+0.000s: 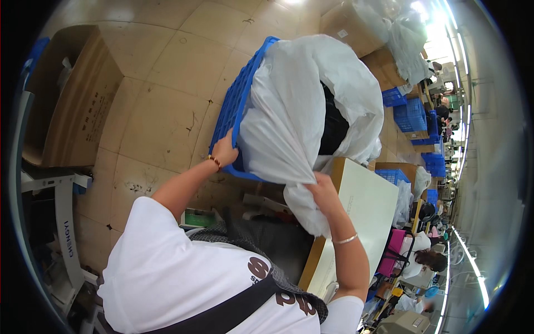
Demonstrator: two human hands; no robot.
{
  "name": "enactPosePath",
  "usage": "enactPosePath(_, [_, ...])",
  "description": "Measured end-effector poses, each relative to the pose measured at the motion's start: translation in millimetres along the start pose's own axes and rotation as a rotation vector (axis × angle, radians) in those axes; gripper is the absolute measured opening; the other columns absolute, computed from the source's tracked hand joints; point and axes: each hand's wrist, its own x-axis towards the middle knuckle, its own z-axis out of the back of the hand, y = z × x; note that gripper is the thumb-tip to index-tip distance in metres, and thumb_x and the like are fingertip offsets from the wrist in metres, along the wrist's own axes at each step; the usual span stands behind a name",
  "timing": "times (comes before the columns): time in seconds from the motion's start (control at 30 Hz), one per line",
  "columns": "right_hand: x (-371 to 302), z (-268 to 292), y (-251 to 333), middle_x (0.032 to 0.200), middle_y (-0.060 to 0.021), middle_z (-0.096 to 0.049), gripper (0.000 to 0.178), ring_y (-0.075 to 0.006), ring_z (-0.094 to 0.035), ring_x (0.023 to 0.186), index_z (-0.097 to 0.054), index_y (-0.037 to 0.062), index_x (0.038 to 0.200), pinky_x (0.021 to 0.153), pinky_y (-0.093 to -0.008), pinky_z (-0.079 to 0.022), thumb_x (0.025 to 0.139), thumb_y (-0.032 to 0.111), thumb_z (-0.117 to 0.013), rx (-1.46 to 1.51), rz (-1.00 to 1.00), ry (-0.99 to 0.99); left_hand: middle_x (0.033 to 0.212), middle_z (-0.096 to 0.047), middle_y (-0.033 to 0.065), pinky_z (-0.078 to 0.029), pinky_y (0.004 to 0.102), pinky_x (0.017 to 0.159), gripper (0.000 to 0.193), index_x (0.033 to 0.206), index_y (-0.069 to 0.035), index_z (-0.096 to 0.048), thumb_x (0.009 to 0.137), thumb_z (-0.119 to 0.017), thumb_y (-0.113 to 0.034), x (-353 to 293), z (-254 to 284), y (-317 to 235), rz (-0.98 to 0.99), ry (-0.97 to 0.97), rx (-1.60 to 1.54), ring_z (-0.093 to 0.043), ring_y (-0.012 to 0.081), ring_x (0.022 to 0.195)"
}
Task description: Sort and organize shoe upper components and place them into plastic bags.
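Observation:
In front of me stands a blue plastic crate (235, 106) with slotted sides. A big white plastic bag (289, 106) fills it and bulges over the rim. Through the bag's gaping mouth some black material (334, 123) shows; its kind I cannot make out. My left hand (225, 149) is closed around the near left corner of the crate's rim. Bunched plastic at the bag's near edge is gripped by my right hand (321, 192), beside the pale worktable (364, 203). A loose end of the bag hangs below that hand.
An open cardboard box (83, 106) sits at the left, above a grey-white machine stand (67, 234). Cartons (356, 25) with clear plastic bags stand at the far right. Several blue crates (410, 115) line the right side, where a person in white (420, 253) sits. Tiled floor (161, 111) surrounds the crate.

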Motion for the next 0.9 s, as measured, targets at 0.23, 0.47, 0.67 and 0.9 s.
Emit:
enactPosePath(0.23, [-59.8,-25.5,-15.2,0.100,-0.0011,-0.069,0.025,-0.0080,-0.060,0.092,-0.068,-0.0026,0.112,0.083,-0.0242,-0.047,0.089,0.006,-0.061,0.389,-0.201,0.063,0.094,-0.066,0.0290,-0.051,0.0520,0.083,0.083,0.147,0.000,-0.027,0.073,-0.064,-0.011,-59.4,2.2,21.3,-0.063,0.062,0.023,-0.063,0.0475,0.091])
enactPosePath(0.47, [-62.6,-74.7,38.6,0.086,-0.0220,-0.065,0.028,-0.0397,-0.064,0.084,-0.061,0.0018,0.104,0.071,-0.0480,-0.051,0.077,0.005,-0.060,-0.559,0.172,0.175,0.115,-0.063,0.0260,-0.049,0.0493,0.090,0.072,0.142,-0.004,-0.036,0.077,-0.066,-0.010,-64.0,41.9,66.2,-0.136,0.199,0.102,-0.060,0.0442,0.108])
enactPosePath(0.67, [-48.5,-73.4,22.9,0.084,-0.0135,-0.062,0.020,-0.0312,-0.061,0.078,-0.059,0.0035,0.093,0.066,-0.0421,-0.047,0.074,0.011,-0.062,-0.777,0.510,-0.339,0.137,-0.048,0.0229,-0.037,0.0431,0.104,0.074,0.149,-0.001,-0.025,0.086,-0.063,-0.015,-6.3,54.3,67.9,-0.233,-0.220,-0.205,-0.047,0.0339,0.127])
enactPosePath(0.9, [31.4,-111.3,15.2,0.088,-0.0146,-0.061,0.014,-0.0291,-0.058,0.085,-0.062,0.0047,0.084,0.080,-0.0425,-0.044,0.076,0.015,-0.058,-0.575,0.694,-0.626,0.131,-0.056,0.0178,-0.033,0.0455,0.109,0.050,0.132,0.001,-0.051,0.087,-0.062,-0.017,-76.1,92.7,-249.1,-1.317,-0.114,-0.093,-0.050,0.0324,0.126])
